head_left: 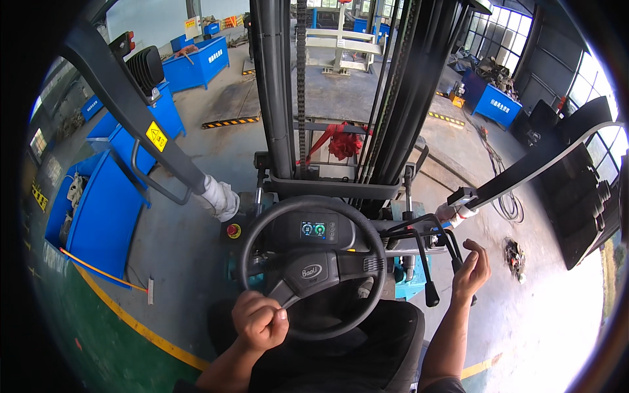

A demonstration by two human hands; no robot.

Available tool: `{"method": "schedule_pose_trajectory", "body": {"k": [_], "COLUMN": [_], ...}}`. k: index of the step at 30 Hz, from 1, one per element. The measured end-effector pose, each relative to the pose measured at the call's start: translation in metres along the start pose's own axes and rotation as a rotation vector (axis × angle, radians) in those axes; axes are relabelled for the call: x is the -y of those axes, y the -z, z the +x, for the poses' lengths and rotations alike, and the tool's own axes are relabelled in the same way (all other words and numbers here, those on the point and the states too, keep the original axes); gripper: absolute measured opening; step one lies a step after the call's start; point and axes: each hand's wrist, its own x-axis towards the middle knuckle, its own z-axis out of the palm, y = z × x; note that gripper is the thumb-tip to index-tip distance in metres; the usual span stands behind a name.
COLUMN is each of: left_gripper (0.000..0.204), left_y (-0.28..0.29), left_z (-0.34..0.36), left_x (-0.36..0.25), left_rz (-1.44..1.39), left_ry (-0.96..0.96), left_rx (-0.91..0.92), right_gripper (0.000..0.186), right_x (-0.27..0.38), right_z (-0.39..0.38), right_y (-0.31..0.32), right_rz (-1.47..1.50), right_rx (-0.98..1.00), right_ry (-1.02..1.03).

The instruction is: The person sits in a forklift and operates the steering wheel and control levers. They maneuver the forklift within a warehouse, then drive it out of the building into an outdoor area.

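Note:
I sit at the controls of a forklift. My left hand [259, 321] is closed around the lower left rim of the black steering wheel [378, 262]. Over the control levers at the right, my right hand [473, 270] hovers or rests with loosely curled fingers, a gap showing between thumb and forefinger. One black lever [455, 252] passes beneath this hand; whether they touch is unclear. Another lever with a black knob [432, 295] stands to its left. Behind the wheel a small lit display [318, 230] shows round gauges, and a red stop button [233, 230] sits to the left.
Ahead rises the black mast [275, 92], with a red cloth bow [345, 141] between its rails. Blue bins [108, 209] line the left side; another blue bin [495, 105] stands far right. Cables [508, 203] and a small heap of debris [515, 259] lie on the floor.

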Motion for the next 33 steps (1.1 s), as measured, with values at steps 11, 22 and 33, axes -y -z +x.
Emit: {"method": "schedule_pose_trajectory", "body": {"k": [11, 22, 33], "left_gripper": [0.024, 0.018, 0.031], "left_y": [0.001, -0.113, -0.067], "left_z": [-0.003, 0.034, 0.148], "left_x": [-0.011, -0.069, 0.074], "left_rz": [0.042, -0.158, 0.256], "left_ry": [0.055, -0.354, 0.002], "left_rx": [0.057, 0.578, 0.115], "right_gripper": [0.028, 0.045, 0.063], "right_x": [0.017, 0.022, 0.053], "right_z": [-0.054, -0.035, -0.088], "right_y": [0.038, 0.038, 0.028], "right_rz": [-0.092, -0.316, -0.695], "right_rx": [0.307, 0.804, 0.857], "right_ry": [-0.202, -0.197, 0.148]}}
